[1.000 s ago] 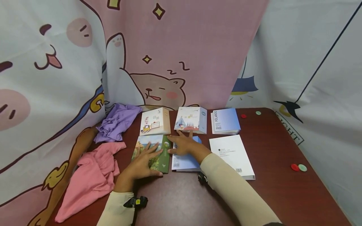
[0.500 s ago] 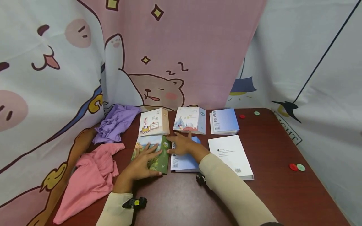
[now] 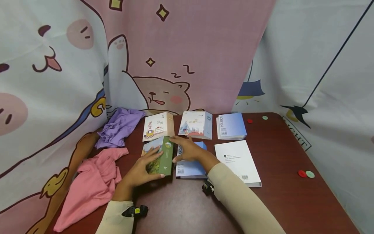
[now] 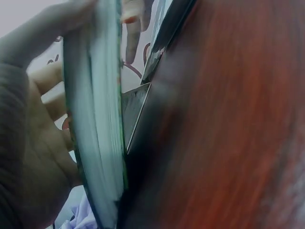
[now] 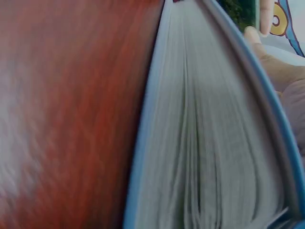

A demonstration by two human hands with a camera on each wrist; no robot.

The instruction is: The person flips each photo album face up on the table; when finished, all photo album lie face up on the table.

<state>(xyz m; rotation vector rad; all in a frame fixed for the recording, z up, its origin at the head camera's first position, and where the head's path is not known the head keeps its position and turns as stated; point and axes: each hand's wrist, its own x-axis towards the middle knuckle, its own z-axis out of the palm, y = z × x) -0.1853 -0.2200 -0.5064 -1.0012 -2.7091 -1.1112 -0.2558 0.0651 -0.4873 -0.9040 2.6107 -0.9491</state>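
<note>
A green photo album (image 3: 160, 157) with a landscape cover is raised slightly and tilted at the front left of the group. My left hand (image 3: 141, 170) grips it, fingers spread over the cover and thumb at the near end of the spine. My right hand (image 3: 188, 149) holds its far right corner, with index finger and thumb at the spine. Beneath the right hand lies a blue Polaroid album (image 3: 191, 167). Page edges of the green album (image 4: 102, 114) fill the left wrist view; those of the blue album (image 5: 205, 124) fill the right wrist view.
Behind stand a cream album (image 3: 157, 126), a white-and-blue album (image 3: 195, 125) and another Polaroid album (image 3: 232, 125). A white album (image 3: 238, 162) lies to the right. Purple cloth (image 3: 118, 126) and pink cloth (image 3: 90, 182) lie left. Red and green discs (image 3: 302, 174) are at right.
The green album has come up off the table, tilting and shifting slightly right. My left hand moved with it, and the right hand's fingers closed in on its corner.
</note>
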